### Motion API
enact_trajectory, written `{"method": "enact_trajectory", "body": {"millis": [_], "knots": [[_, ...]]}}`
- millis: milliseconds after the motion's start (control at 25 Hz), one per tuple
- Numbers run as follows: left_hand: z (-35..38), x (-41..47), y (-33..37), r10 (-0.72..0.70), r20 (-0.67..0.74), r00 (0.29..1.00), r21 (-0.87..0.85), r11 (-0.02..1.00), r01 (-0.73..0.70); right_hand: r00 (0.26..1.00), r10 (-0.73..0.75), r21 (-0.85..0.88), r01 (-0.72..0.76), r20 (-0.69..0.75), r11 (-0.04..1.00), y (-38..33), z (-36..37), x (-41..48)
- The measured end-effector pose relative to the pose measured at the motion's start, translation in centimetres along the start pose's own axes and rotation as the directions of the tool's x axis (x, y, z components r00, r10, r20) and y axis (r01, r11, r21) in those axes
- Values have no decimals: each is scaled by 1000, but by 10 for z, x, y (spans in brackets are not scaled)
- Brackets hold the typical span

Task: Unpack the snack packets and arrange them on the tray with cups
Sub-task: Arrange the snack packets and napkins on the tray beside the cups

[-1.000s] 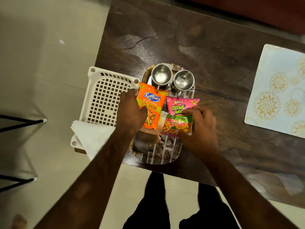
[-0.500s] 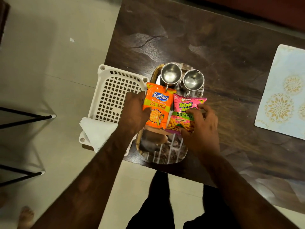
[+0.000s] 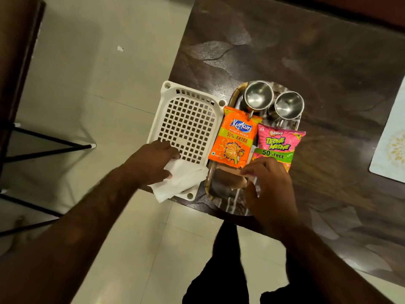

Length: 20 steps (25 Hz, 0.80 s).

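An orange Kurkure packet (image 3: 235,141) and a pink Bingo packet (image 3: 278,145) lie side by side on the oval tray (image 3: 232,202). Two steel cups (image 3: 258,95) (image 3: 289,105) stand at the tray's far end, just beyond the packets. My left hand (image 3: 151,163) rests on the white tissue (image 3: 179,183) at the near edge of the white perforated basket (image 3: 186,126), fingers closing on the tissue. My right hand (image 3: 267,185) hovers over the tray's near half, fingers spread, touching the lower edge of the pink packet.
The dark wooden table (image 3: 306,51) ends just left of the basket, which overhangs its edge. A patterned placemat (image 3: 392,145) lies at the far right. Black chair legs (image 3: 43,145) stand on the tiled floor at left. My legs show below the table.
My left hand left the orange packet and moved left and down onto the tissue at the basket. My right hand slid back from the pink packet. Both packets now lie flat on the tray.
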<state>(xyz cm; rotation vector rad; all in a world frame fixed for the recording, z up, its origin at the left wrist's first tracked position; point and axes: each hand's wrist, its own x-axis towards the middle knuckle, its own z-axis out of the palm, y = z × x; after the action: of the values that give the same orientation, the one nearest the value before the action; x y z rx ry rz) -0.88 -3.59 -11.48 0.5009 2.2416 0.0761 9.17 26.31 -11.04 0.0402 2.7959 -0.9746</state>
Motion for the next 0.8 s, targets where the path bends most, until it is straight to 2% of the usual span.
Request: {"method": "enact_trajectory", "body": {"millis": [320, 400, 480, 560, 640, 680, 720, 760, 800], "knots": [[7, 13, 5, 44, -28, 999, 81, 996, -42, 996, 13, 43, -17, 88, 999, -12, 7, 3], [3, 11, 2, 72, -37, 997, -50, 996, -74, 993, 22, 97, -34, 117, 995, -14, 3, 2], [-5, 6, -3, 51, 37, 998, -285, 958, -38, 980, 53, 196, -91, 191, 976, -19, -1, 3], [-18, 1, -6, 9, 106, 994, -544, 838, 50, 950, 107, 279, -192, 292, 941, -25, -2, 4], [-31, -6, -6, -40, 80, 996, -791, 605, 88, 903, 185, 406, -348, 388, 845, -32, 0, 3], [-35, -8, -4, -48, 64, 997, -892, 444, 78, 860, 215, 504, -454, 462, 735, -36, 1, 5], [-38, -9, 0, -33, 56, 998, -955, 289, 63, 815, 210, 601, -548, 540, 582, -40, 1, 7], [-39, -9, 7, -6, 46, 999, -982, 183, 47, 775, 186, 657, -617, 605, 433, -44, 3, 9], [-38, -9, 15, 13, 34, 999, -990, 138, 32, 753, 153, 683, -649, 640, 336, -48, 5, 12]]}}
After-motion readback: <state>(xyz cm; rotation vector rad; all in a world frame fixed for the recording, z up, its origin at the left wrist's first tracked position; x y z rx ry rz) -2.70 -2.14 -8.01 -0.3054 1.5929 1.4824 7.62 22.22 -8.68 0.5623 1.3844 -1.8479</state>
